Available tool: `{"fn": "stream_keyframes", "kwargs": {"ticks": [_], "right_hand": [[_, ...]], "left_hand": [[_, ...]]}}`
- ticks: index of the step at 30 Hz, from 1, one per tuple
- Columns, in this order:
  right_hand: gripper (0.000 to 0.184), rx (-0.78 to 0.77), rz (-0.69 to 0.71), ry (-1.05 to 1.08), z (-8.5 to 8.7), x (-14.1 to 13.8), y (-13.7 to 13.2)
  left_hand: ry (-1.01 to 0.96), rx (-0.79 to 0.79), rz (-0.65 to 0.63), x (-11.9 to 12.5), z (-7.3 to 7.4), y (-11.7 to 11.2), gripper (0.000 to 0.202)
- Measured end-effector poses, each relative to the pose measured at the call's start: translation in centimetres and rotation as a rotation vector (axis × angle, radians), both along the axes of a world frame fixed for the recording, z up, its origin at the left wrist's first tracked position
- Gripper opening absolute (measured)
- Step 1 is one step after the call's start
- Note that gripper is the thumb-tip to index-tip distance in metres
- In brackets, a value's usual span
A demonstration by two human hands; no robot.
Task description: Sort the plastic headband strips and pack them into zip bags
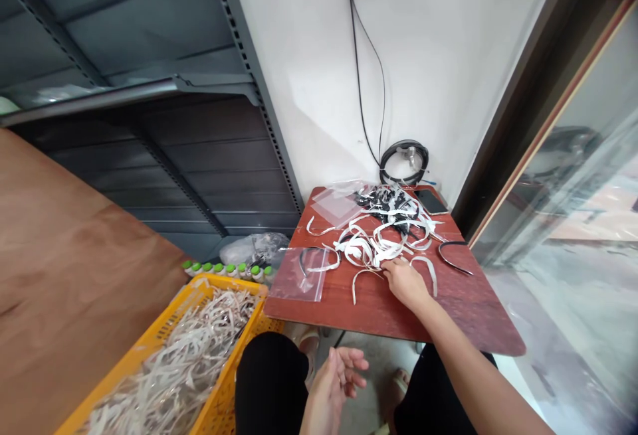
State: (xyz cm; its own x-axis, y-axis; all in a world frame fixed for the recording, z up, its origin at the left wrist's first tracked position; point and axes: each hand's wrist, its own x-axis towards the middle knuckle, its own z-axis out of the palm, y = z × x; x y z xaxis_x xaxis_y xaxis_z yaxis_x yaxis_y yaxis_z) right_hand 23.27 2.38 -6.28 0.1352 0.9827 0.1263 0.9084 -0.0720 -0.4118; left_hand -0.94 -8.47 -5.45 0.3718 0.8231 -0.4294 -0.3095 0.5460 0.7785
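A tangled pile of curved white strips (356,249) lies on the small reddish-brown table (359,312). My right hand (403,281) reaches into the near edge of this pile, its fingers closed on a white strip. The fingertips are partly hidden among the strips. Below the table's front edge, over my lap, my left hand (343,370) is held with its fingers apart and nothing in it. A clear zip bag (294,285) with a dark curved strip and a white one over it lies at the table's left. One dark curved strip (452,263) rests at the right.
Behind the pile are black-and-white bundles (386,202), clear plastic bags (339,204), a phone (431,201) and a coiled black cable (403,163). A yellow crate (202,281) full of pale strips stands left, beside green-capped bottles (230,269). Grey shelving (164,86) rises behind.
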Motion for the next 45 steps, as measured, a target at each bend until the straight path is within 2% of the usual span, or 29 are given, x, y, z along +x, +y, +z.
{"fn": "stream_keyframes", "kwargs": {"ticks": [5,7,10,12,15,21,25,29,31,33,36,38,42,45], "right_hand": [[0.013,0.002,0.016,0.092,0.0,0.1,-0.4],[0.017,0.021,0.003,0.144,0.1,-0.1,-0.4],[0.02,0.072,-0.013,0.243,0.3,-0.7,0.0],[0.015,0.113,-0.016,0.334,0.3,-1.1,0.3],[0.015,0.175,-0.034,0.517,0.1,-1.1,0.6],[0.038,0.263,-0.153,1.051,-0.7,0.8,-0.3],[0.035,0.307,-0.162,1.348,-0.9,0.8,-2.2],[0.03,0.259,-0.097,1.489,-0.7,-1.1,-4.9],[0.026,0.193,-0.019,1.467,-0.7,-2.1,-6.4],[0.02,0.105,0.096,1.352,-0.5,-2.7,-7.7],[0.019,0.023,0.267,1.101,-0.3,-2.8,-9.0],[0.02,0.022,0.315,0.984,-0.2,-2.7,-9.4],[0.022,0.005,0.267,0.926,-0.6,-2.1,-10.0],[0.028,-0.01,0.152,0.913,-1.3,-1.0,-10.2]], "left_hand": [[0.001,-0.043,0.03,-0.8,-1.3,0.4,0.06],[0.0,-0.056,0.034,-0.8,-1.6,0.5,0.06],[-0.013,-0.05,0.03,-0.4,-1.7,0.7,0.061],[-0.023,-0.034,0.024,-0.1,-1.3,0.7,0.061],[-0.033,-0.01,0.022,0.2,-0.7,0.7,0.06],[-0.012,0.042,0.067,0.2,0.1,1.6,0.054],[-0.019,0.057,0.101,1.1,0.1,3.0,0.045],[-0.08,0.031,0.097,2.9,0.6,4.5,0.039],[-0.154,-0.013,0.099,3.9,1.0,5.1,0.039],[-0.21,-0.046,0.124,4.6,1.3,5.5,0.037],[-0.195,-0.043,0.166,5.1,1.3,5.8,0.034],[-0.152,-0.026,0.164,5.1,1.2,5.8,0.036],[-0.101,0.005,0.15,4.8,0.7,5.8,0.038],[-0.059,0.035,0.161,4.5,0.4,5.9,0.04]]}}
